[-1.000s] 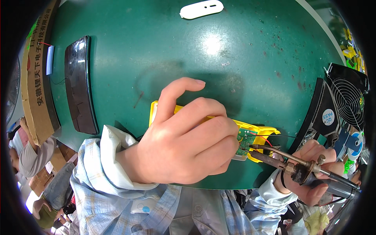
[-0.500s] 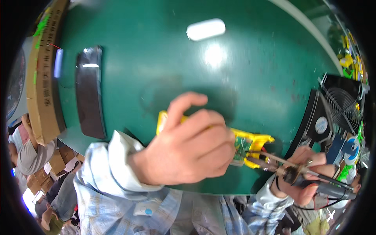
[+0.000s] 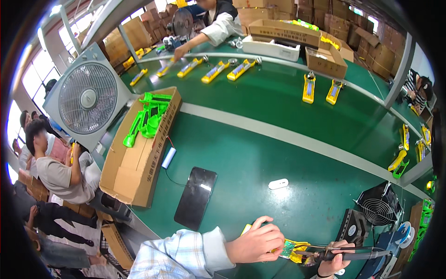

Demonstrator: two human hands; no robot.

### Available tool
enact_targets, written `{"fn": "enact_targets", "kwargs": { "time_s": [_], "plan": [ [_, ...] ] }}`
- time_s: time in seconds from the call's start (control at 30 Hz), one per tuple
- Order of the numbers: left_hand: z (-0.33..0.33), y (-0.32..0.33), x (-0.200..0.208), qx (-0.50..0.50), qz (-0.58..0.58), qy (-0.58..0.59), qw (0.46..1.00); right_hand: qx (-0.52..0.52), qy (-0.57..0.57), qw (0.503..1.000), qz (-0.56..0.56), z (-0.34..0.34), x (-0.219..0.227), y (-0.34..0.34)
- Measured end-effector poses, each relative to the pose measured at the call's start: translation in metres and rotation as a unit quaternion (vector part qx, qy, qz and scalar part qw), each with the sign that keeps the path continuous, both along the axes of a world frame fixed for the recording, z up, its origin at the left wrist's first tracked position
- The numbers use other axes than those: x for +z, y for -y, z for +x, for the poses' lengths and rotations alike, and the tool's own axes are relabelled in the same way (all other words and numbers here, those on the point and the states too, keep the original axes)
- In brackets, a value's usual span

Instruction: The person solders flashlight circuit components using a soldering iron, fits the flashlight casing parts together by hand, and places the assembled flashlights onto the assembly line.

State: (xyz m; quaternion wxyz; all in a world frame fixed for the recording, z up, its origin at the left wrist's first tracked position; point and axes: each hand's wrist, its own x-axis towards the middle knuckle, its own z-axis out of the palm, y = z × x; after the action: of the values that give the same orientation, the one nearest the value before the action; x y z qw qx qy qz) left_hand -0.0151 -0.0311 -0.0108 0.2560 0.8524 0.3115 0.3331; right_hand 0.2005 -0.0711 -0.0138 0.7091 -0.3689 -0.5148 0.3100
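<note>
Near the table's front edge lies a yellow plastic housing [image 3: 300, 257] with a green circuit board [image 3: 289, 247] in it. My left hand [image 3: 258, 242] lies over the housing's left part, fingers curled down onto it and hiding much of it. At the right end, my right hand [image 3: 335, 258] is closed around a soldering iron [image 3: 355, 255] with a dark handle and a cable. Its metal front part points left, toward the board. Whether the tip touches the board cannot be made out.
Left of my hands lie a black phone-like slab [image 3: 195, 197], a wired blue cylindrical cell [image 3: 169, 157] and a carton [image 3: 139, 186] of green plastic parts. A small white device [image 3: 278, 184] lies ahead. A black fan [image 3: 377, 204] stands right. Yellow units [image 3: 308, 88] line the far belt, where a co-worker's hand [image 3: 180, 52] reaches.
The view has tilted up, bringing in the far belt, standing fan and co-workers. Both hands stay at the yellow housing, the right one still holding the soldering iron.
</note>
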Motion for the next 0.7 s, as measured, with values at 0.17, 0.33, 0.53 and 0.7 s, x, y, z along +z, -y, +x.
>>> {"fn": "enact_targets", "kwargs": {
  "time_s": [0.17, 0.33, 0.53, 0.7],
  "plan": [
    [0.006, -0.004, 0.001, -0.012, -0.014, 0.022, 1.0, -0.096, 0.007, 0.995, -0.035, 0.003, 0.0, 0.0],
    [0.006, -0.02, 0.007, -0.018, -0.03, -0.026, 0.999, -0.07, -0.006, 0.996, -0.05, -0.007, 0.015, -0.012],
    [0.009, -0.014, 0.012, 0.024, -0.04, -0.032, 0.998, 0.043, -0.058, 0.997, -0.002, 0.007, -0.003, -0.004],
    [0.002, -0.009, 0.007, 0.014, -0.028, -0.049, 0.998, 0.046, -0.046, 0.998, 0.006, 0.0, -0.003, -0.004]
  ]
}}
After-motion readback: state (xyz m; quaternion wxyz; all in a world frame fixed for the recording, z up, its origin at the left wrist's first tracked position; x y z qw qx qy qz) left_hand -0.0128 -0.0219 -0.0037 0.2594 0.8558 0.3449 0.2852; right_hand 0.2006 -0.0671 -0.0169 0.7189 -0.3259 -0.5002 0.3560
